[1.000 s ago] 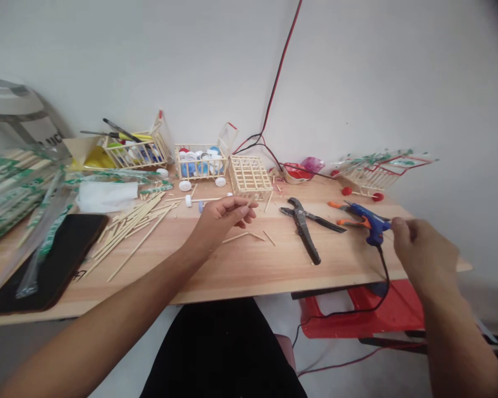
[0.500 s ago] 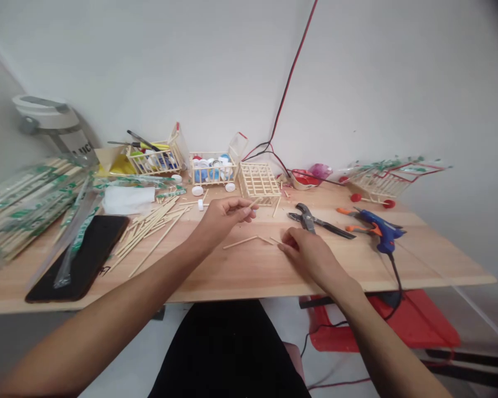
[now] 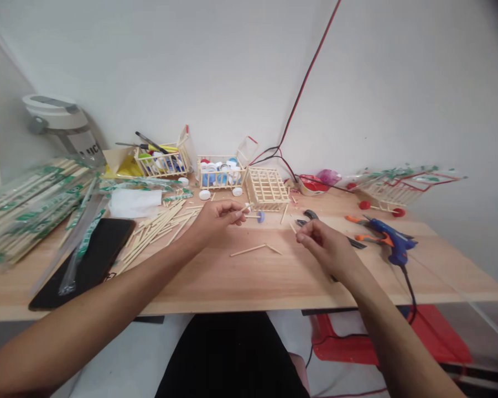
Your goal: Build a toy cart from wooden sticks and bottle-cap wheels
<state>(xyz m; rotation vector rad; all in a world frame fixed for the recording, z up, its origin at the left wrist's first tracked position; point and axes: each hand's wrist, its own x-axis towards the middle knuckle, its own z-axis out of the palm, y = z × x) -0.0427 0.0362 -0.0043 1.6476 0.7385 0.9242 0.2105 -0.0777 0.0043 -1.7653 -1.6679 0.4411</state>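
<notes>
My left hand (image 3: 222,217) is closed in a pinch on a thin wooden stick (image 3: 244,209), whose tip pokes out past the fingertips. Just beyond those fingers is a blue bottle cap (image 3: 261,217) on the end of another stick; whether the hand touches it I cannot tell. Between finger and thumb, my right hand (image 3: 321,241) grips a short piece of wooden stick (image 3: 292,228). It is over the pliers (image 3: 310,215) and partly hides them. Two stick pieces (image 3: 249,251) lie end to end at an angle on the table between the hands.
Behind the hands stand a stick lattice box (image 3: 268,187) and a wheeled stick cart (image 3: 219,176) full of bottle caps. A blue glue gun (image 3: 392,240) lies right. Loose sticks (image 3: 155,235), a black phone (image 3: 81,262) and bagged sticks (image 3: 33,204) are left.
My right hand has lifted from beside the angled sticks, moving right with its short stick piece. The blue cap now shows by my left hand. The whole view has shifted slightly.
</notes>
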